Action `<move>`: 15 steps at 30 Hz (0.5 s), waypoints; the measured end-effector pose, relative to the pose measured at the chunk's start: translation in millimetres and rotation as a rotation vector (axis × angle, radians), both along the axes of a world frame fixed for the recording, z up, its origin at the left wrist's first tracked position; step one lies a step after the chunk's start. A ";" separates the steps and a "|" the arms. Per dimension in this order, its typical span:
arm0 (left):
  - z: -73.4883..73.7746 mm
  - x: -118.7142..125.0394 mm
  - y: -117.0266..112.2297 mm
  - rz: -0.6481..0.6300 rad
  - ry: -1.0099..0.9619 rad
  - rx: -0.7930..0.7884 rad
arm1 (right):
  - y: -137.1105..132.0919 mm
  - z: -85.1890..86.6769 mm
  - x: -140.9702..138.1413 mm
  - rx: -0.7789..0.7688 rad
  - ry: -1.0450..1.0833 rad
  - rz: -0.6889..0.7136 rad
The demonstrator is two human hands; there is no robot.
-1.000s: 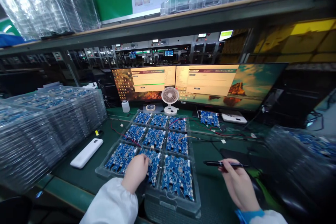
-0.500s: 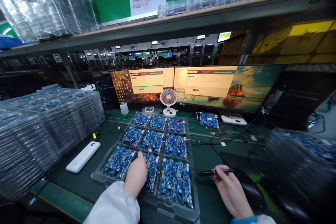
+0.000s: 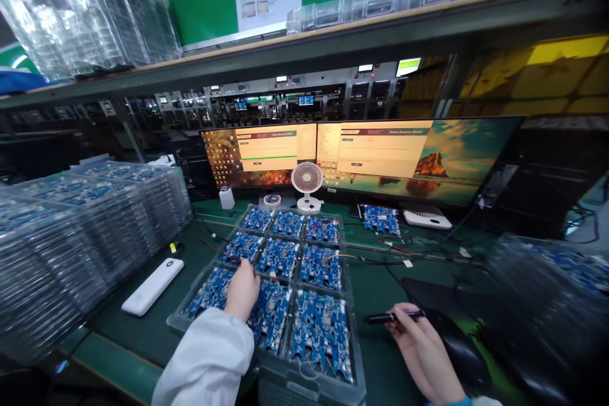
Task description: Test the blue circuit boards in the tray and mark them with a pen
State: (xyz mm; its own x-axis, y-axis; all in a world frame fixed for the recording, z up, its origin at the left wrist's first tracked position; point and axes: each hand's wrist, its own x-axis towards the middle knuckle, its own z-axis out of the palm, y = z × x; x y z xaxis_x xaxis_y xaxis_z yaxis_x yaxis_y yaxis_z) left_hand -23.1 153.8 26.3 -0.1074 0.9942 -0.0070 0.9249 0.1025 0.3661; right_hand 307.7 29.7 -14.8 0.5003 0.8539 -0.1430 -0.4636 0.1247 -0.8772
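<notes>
Boards fill the clear plastic tray (image 3: pixel 181 319) on the green bench (image 3: pixel 375 279), blue circuit boards in three rows of three, each lying flat in its own pocket. The left hand (image 3: pixel 242 290) rests over the near row, between the near-left board (image 3: pixel 208 292) and the near-middle board (image 3: pixel 272 313), fingers (image 3: pixel 247 266) curled down toward the red wire (image 3: pixel 221 247) that runs across the middle row. Whether they pinch anything I cannot tell; the knuckles hide the tips. The right hand (image 3: pixel 419 349) is closed around a black pen-like tool (image 3: pixel 392 316), held well clear of the tray to its right.

Such boards look light, thin and stiff, and likely fragile on top, where small parts and thin leads stand up. My judgement is that the bare edges are the place to hold one, lifting straight up out of its pocket so no wire snags.

Each board's long axis runs away from the person, toward the small fan (image 3: pixel 307 183) and the two monitors (image 3: pixel 371 152). The tool lies almost level, its long axis across the bench, tip pointing left at the tray.
</notes>
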 end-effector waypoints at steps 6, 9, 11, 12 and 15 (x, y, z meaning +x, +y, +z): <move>-0.7 3.1 3.7 0.006 0.006 0.053 | -0.2 1.1 0.9 -0.026 0.014 0.003; 9.7 -5.9 -2.2 -0.013 -0.061 0.086 | -1.6 3.8 1.4 -0.044 0.026 0.005; 21.5 -23.7 -9.7 -0.072 -0.150 0.087 | -2.3 3.7 3.5 -0.057 0.031 -0.003; 27.8 -37.0 -14.3 -0.101 -0.212 0.081 | -2.4 2.0 5.6 -0.063 0.031 -0.010; 42.2 -93.1 -30.1 -0.153 -0.372 0.029 | -1.5 -13.4 16.8 -0.071 0.019 -0.021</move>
